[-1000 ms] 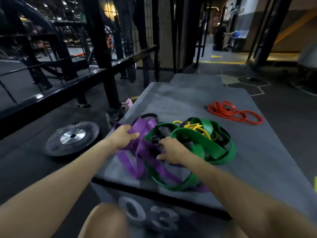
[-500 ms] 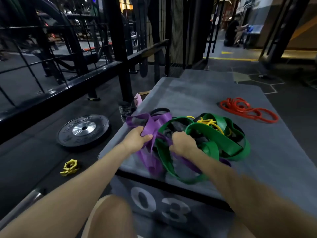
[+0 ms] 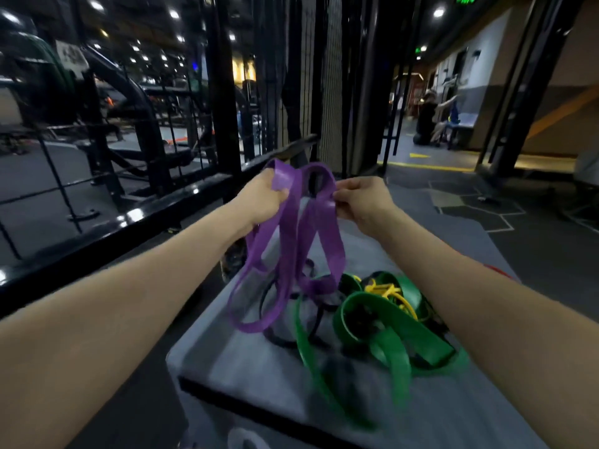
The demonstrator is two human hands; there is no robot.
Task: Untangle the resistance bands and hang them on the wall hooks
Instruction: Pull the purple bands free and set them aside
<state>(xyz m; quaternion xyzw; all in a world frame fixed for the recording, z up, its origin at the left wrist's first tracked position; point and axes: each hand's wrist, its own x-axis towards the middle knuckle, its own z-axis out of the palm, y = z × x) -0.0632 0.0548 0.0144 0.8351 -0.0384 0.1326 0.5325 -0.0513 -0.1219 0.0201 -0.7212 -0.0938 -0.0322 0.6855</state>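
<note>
A purple resistance band hangs in several loops above the grey padded box. My left hand grips its upper left part, and my right hand pinches its upper right part. The band's lower loops still reach into the pile on the box. That pile holds a wide green band, a thin yellow band and a thin black band, all wound through each other. A sliver of a red band shows behind my right forearm.
A black steel rail and rack uprights stand to the left and ahead. A mesh panel rises behind the box. People sit at the far right by a wall. Dark gym floor surrounds the box.
Both hands rose from the pile on the box to chest height, lifting the purple band up out of the tangle. The view tilted upward.
</note>
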